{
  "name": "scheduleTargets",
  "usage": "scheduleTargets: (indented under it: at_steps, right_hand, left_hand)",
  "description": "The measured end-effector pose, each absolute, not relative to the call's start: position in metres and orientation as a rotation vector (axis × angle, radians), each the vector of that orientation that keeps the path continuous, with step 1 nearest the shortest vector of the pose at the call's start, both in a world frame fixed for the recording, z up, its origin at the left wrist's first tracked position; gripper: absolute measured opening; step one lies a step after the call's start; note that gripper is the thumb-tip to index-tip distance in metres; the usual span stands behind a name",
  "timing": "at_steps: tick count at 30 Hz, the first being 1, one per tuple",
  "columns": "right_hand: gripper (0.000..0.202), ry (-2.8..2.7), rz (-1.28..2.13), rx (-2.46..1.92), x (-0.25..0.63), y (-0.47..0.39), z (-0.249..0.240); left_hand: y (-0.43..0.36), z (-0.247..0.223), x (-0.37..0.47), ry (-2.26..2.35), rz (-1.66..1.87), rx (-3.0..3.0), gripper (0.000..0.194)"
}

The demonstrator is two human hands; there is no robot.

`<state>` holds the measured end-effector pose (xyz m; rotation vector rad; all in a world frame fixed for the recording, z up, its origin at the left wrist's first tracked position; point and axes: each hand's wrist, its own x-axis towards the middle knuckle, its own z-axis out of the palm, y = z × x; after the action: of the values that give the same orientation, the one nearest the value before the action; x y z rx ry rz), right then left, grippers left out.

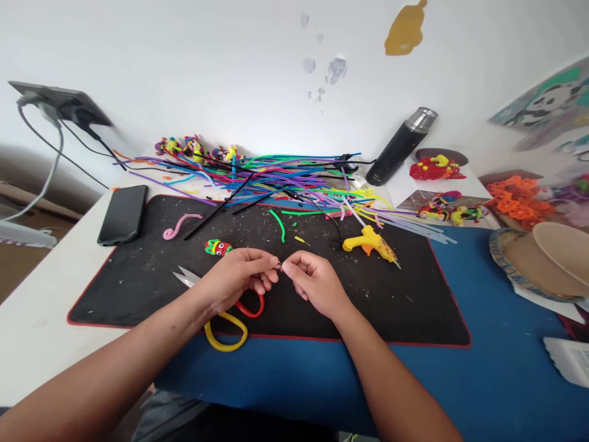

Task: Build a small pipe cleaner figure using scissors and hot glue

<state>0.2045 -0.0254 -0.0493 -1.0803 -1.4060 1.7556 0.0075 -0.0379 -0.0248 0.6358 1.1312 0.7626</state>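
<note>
Over the black mat (151, 276), my left hand (242, 273) and my right hand (317, 282) meet at the fingertips, both closed in a pinch. A tiny dark piece (278, 266) shows between them, too small to name. Under my left hand lie scissors (225, 331) with one yellow and one red handle, blades pointing left. Just beyond that hand is a small red and green figure with eyes (218, 247). Green pipe cleaner pieces (277, 225) and a curled pink one (177, 228) rest on the mat. A yellow glue gun (370, 244) lies right of my right hand.
Many coloured pipe cleaners (276, 178) are heaped along the wall. A phone (123, 215) lies at the left. A black thermos (400, 147) leans at the back right, near a white box (398, 187). Bowls (510, 264) stand at the far right.
</note>
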Motion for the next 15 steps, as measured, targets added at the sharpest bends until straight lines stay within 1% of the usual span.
scheduleTargets:
  at_steps: [9, 15]
  right_hand:
    - [0.034, -1.405, 1.788, -1.086, 0.2074, -0.0238, -0.0461]
    - [0.035, -1.405, 1.794, -1.084, 0.2069, -0.0238, -0.0466]
  left_hand:
    - [-0.0403, -0.0259, 0.0091, 1.096, 0.784, 0.581, 0.044]
    - [-0.0412, -0.0245, 0.0091, 1.105, 0.797, 0.603, 0.039]
